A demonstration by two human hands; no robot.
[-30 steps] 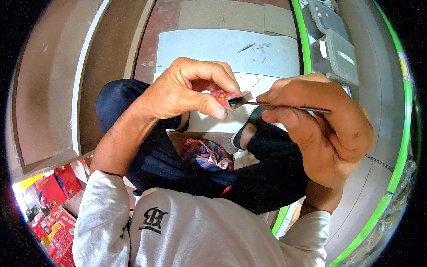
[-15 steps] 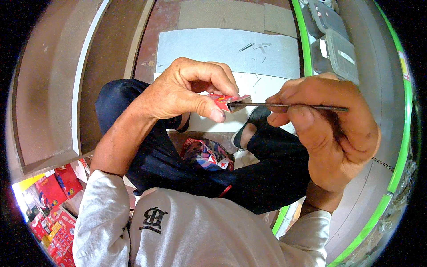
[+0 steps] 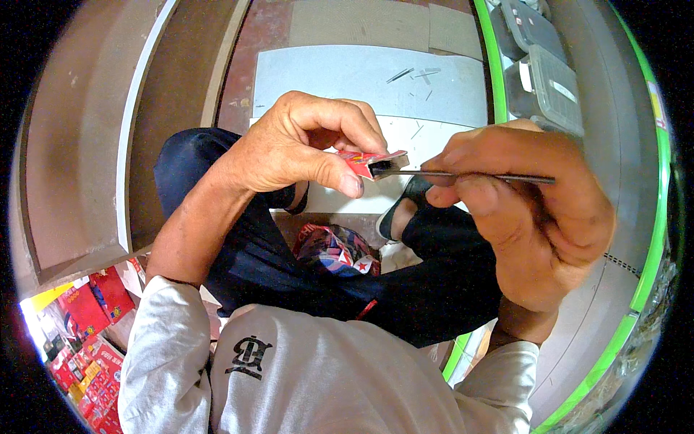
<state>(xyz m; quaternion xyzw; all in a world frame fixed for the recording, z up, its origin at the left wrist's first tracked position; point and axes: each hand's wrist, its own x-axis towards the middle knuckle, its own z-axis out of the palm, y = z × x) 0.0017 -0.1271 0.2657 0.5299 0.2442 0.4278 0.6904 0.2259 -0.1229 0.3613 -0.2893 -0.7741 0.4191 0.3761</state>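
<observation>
Left hand [image 3: 307, 148] is curled round a small red box [image 3: 356, 162], with its thumb on the near side and its fingers on the far side. It is bent just enough to pinch the box. Right hand [image 3: 531, 195], to the right of the red box, is curled too, and it pinches a thin dark stick [image 3: 506, 176] between thumb and fingers.

The red box is up in the air, above the legs. Its right end is not closed, and a little flap [image 3: 396, 156] sticks out there. The inside looks dark. The tip of the stick is right at that end, but I can't tell how far in it goes. Most of the stick is outside the box.

So I think the work is partway along: the end is undone and the stick is in place, but the flap is not folded down. I can't see what is inside, so I can't say how much is left.

Past the red box, farther from the person, some thin strips [image 3: 400, 75] lie on a pale blue board [image 3: 311, 83].
</observation>
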